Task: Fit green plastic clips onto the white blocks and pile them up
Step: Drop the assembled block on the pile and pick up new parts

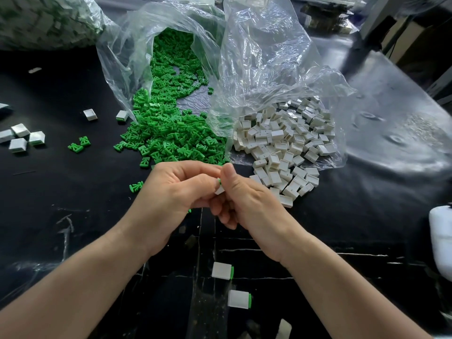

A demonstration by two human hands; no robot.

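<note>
Right, nearest me and below the held white block (219, 190), two finished blocks (222, 270) lie flat on the black table (73, 192), each with its green edge turned to the right; above them both hands meet on the held block, which is mostly hidden; the left hand (176, 192) curls its fingers round the block's left side; the right hand (244, 199) sets its thumb upright against the right side, its other fingers curled beneath; a green clip (219, 181) shows as a sliver at the block's far, upper end, just where the thumb meets the left fingertips; so the clip lies beyond the grip, and I judge the push must run down the block toward me, the right thumb being nearer; whether the clip is seated I cannot tell; beyond the block to the left spills the heap of loose clips (171, 133); beyond it to the right, the heap of bare blocks (281, 143).
</note>
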